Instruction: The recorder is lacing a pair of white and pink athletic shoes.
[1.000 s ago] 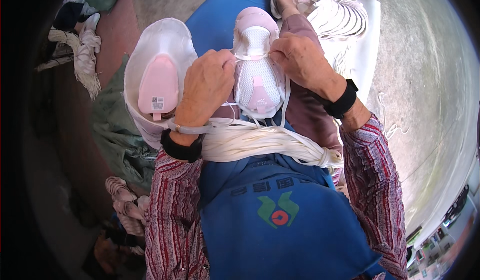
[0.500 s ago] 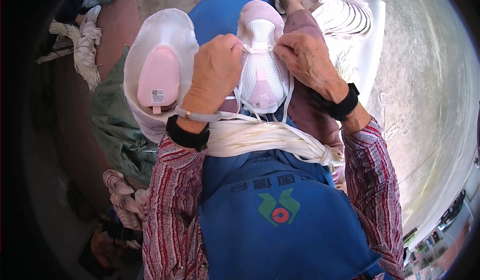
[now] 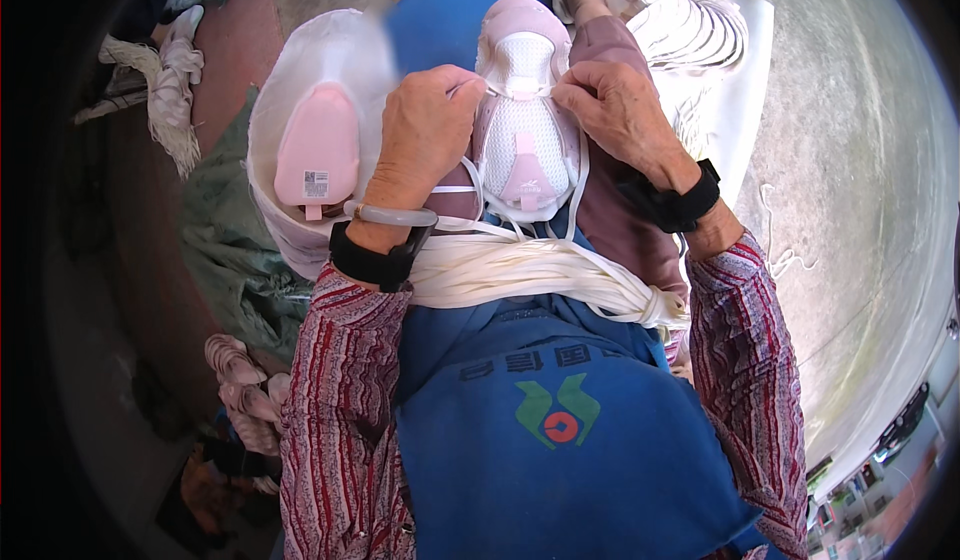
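A pink and white shoe upper lies lengthwise over my lap, its mesh side up. My left hand pinches a white shoelace at the upper's left edge. At the right edge my right hand is closed on the lace too. Between the hands the lace crosses the upper near a small pink loop, and its loose ends hang down both sides. A bundle of white laces lies across my lap below the upper. Beside my left hand is a second upper with a pink patch.
Stacked white and pink uppers with laces rest on a white sheet at the upper right. Green cloth lies to the left, near more uppers. White fringed pieces are at the far left. A blue apron covers my lap.
Both hands have drawn slightly apart with the lace, the left one shifting a little left. The lace between them looks straighter. The shoe upper has moved up slightly.
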`<move>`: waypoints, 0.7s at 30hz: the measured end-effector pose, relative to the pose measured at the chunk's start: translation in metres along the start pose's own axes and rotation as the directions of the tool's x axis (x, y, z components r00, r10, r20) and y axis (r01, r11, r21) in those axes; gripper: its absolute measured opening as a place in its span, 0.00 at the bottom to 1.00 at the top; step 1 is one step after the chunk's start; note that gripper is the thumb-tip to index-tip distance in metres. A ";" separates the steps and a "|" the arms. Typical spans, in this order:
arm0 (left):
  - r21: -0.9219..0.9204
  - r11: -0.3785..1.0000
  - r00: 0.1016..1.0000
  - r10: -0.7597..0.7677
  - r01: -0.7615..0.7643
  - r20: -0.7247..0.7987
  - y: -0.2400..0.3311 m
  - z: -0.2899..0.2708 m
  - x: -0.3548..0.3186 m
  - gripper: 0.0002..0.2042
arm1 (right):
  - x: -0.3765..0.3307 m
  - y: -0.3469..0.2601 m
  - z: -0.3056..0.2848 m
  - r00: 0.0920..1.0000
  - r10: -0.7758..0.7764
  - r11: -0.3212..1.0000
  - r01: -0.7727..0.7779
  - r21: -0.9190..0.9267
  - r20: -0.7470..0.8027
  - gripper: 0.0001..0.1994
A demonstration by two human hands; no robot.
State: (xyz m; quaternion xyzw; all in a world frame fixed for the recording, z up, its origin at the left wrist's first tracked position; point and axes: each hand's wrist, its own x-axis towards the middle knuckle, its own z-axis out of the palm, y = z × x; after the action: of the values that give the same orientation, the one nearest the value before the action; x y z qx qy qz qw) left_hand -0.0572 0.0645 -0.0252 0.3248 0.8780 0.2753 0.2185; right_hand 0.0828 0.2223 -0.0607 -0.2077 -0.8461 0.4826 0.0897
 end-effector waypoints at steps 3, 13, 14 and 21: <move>0.009 0.998 0.998 0.062 -0.062 0.003 -0.004 0.000 0.000 0.13 | -0.001 0.000 0.000 1.000 0.023 0.999 -0.023 0.029 0.002 0.10; 0.035 0.988 0.989 0.147 -0.147 0.003 -0.009 0.001 0.003 0.13 | 0.000 0.000 0.001 0.999 0.047 0.999 -0.047 0.002 0.009 0.10; 0.035 0.989 0.989 0.146 -0.146 0.003 -0.011 0.003 0.002 0.13 | 0.000 0.001 0.001 0.999 0.045 0.999 -0.045 -0.001 0.012 0.10; 0.207 0.928 0.942 0.329 -0.310 -0.063 -0.008 0.014 0.002 0.10 | -0.001 -0.001 0.009 0.975 -0.190 0.977 0.176 -0.121 -0.116 0.08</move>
State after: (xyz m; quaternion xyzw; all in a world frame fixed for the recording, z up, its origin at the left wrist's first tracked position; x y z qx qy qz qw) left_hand -0.0545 0.0655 -0.0410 0.4697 0.8455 0.2356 0.0953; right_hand 0.0805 0.2147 -0.0642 -0.1636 -0.8795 0.4109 0.1757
